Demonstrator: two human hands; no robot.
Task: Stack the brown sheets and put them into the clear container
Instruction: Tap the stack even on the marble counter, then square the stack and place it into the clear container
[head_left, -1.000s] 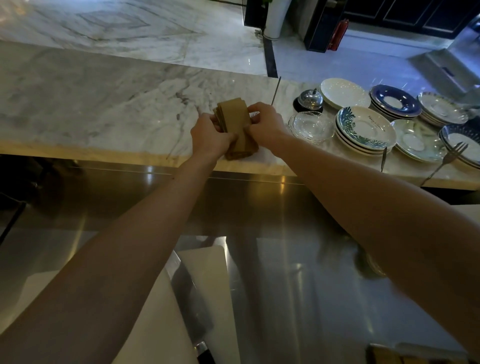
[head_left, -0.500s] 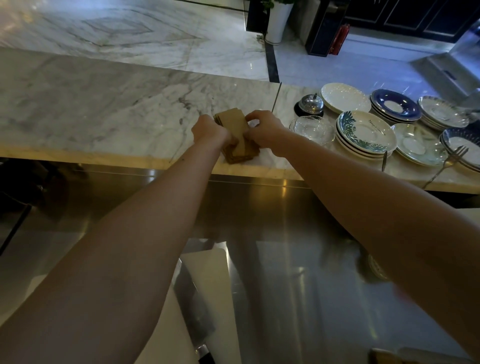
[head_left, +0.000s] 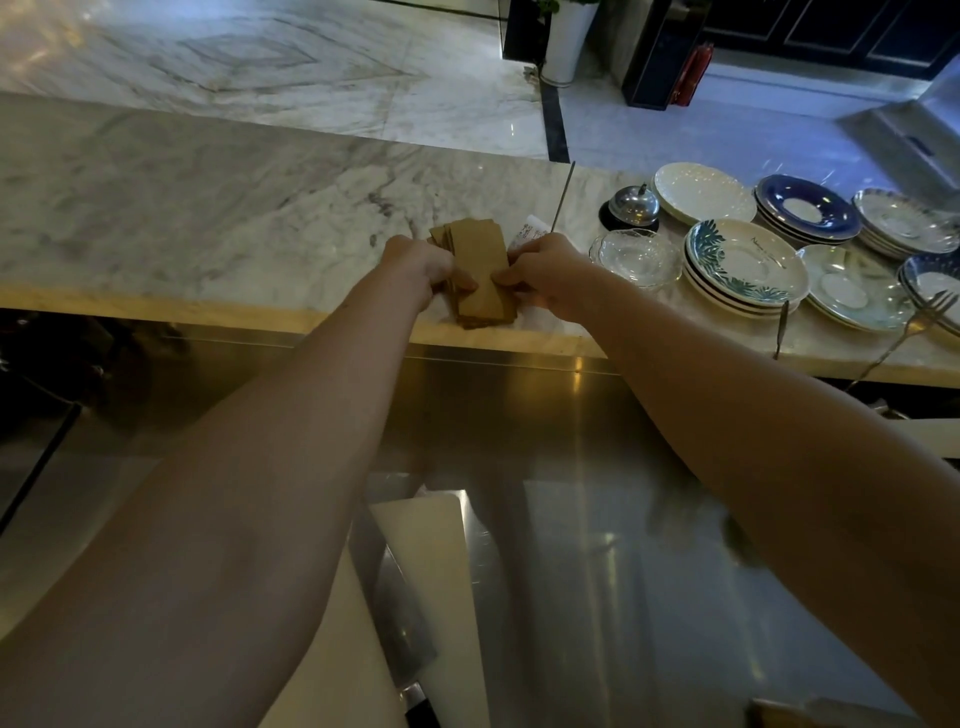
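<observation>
A stack of long brown sheets lies on the marble counter near its front edge. My left hand grips the stack's left side, thumb pressed on top. On the opposite side my right hand pinches the right edge of the stack. The upper ends of the sheets fan out slightly at the far end. No clear box shows; only a clear glass dish sits just right of my right hand.
A silver call bell, stacked saucers and plates fill the counter's right side, with a fork over the edge. A white slip lies behind the stack. Below are a steel worktop, white boards and a knife.
The stack has been lowered from slightly raised to lying flatter on the counter. Both hands stayed on its sides, and the camera view shifted a little.
</observation>
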